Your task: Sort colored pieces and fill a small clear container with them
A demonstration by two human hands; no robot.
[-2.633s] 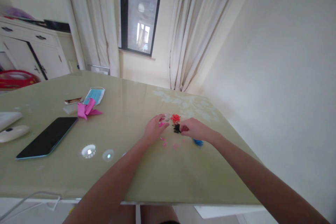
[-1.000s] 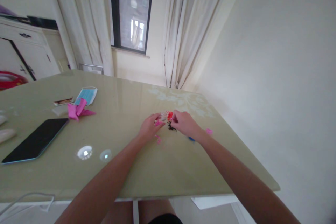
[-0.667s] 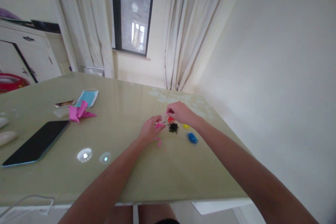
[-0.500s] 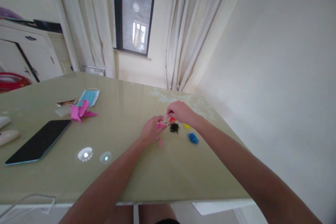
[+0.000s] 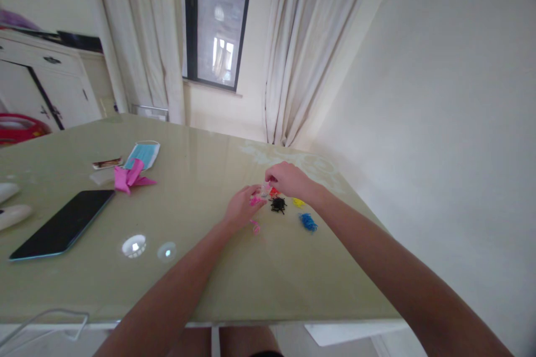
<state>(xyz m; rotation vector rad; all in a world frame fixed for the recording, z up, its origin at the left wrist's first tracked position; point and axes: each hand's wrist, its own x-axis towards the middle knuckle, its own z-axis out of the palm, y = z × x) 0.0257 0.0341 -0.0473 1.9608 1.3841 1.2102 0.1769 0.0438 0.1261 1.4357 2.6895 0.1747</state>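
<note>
Pink bands (image 5: 255, 200): left of the black bands (image 5: 278, 204), at my left hand (image 5: 242, 207), fingers parted; right hand (image 5: 288, 178) pinched, contents unclear. Glossy table (image 5: 301, 279) gives room between the black bands and its near edge; wall (image 5: 444, 100) rightward.

Bare hands (image 5: 243, 208), bare forearms (image 5: 188, 273), bare legs (image 5: 247, 340) — black patch (image 5: 266, 353) at lap

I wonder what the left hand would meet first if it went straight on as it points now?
The left hand would probably meet the clear, whitish cluster first, though depth there is unclear.
</note>
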